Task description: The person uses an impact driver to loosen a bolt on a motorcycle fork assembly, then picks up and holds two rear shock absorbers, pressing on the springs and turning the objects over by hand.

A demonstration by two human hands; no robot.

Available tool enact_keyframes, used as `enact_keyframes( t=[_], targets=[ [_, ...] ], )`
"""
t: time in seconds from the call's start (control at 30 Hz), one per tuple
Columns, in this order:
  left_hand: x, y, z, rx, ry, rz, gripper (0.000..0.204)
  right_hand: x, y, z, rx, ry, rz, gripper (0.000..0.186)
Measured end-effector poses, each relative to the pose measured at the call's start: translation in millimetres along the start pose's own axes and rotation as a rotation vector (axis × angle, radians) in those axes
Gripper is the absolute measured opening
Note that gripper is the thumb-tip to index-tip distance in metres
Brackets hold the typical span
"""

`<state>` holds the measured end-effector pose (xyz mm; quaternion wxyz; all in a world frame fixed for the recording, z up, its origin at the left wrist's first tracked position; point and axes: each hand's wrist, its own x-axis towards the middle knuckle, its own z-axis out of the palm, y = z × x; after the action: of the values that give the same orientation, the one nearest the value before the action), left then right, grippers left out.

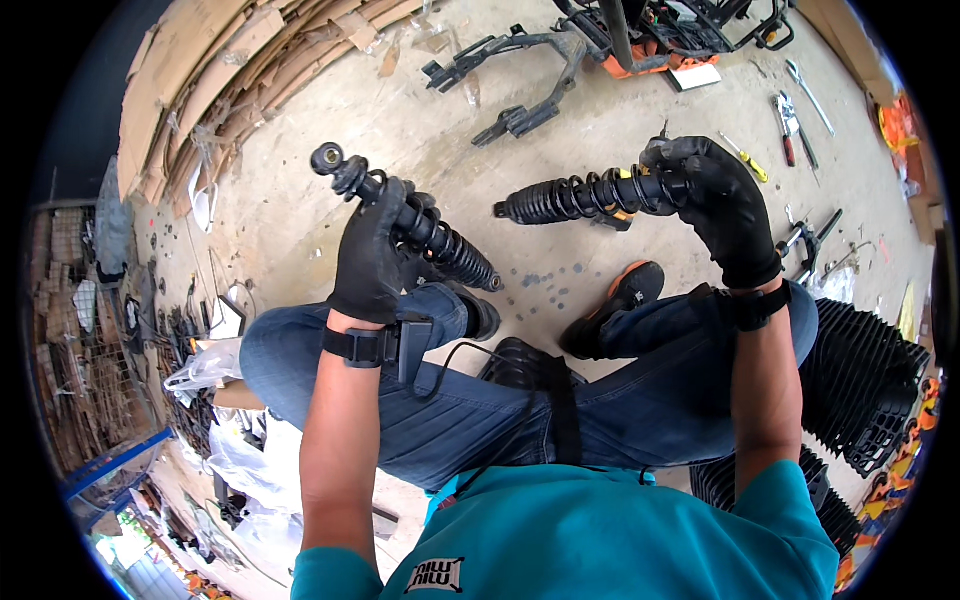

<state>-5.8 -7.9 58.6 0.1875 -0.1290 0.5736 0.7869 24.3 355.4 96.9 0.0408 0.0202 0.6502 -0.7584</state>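
Note:
In my left hand (372, 250), gloved in black, is a black coil-spring shock absorber (455, 250). The fingers wrap round its middle, and its mounting eye points up and to the left. A second black shock absorber (560, 199) lies nearly level in my right hand (718, 205), which is gloved too and grips its right end. That end is partly covered by the fingers. The two shock absorbers are held apart above the floor, between and beyond my knees. Partly hidden behind the right one is a small yellow and black object (617, 220).
A black metal frame piece (565, 85) lies ahead, beside a larger machine frame (690, 35). Pliers (786, 130), a yellow-handled screwdriver (748, 160) and a wrench (808, 95) lie at the right. Stacked cardboard (200, 80) stands far left; black ribbed plastic parts (862, 375) are by my right knee.

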Motion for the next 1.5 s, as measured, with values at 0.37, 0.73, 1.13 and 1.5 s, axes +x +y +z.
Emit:
enact_keyframes(
  t=[0.37,0.73,1.13,1.5],
  targets=[
    [-2.2,-6.8,13.6,-0.096,-0.153,-0.088,0.033,-0.8,-6.6,-23.9,0.356,-0.185,-0.169,0.034],
    [-19.7,13.6,42.9,-0.201,-0.180,0.048,0.043,-0.6,-3.3,-19.3,0.611,-0.209,-0.024,0.039],
    [-4.3,17.3,11.2,-0.116,-0.149,0.263,0.041,-4.8,-18.8,7.3,0.360,-0.167,0.197,0.070],
    [-56.3,62.0,42.1,-0.153,-0.216,0.479,0.052,-0.6,26.2,-12.4,0.909,-0.257,0.440,0.053]
  ],
)
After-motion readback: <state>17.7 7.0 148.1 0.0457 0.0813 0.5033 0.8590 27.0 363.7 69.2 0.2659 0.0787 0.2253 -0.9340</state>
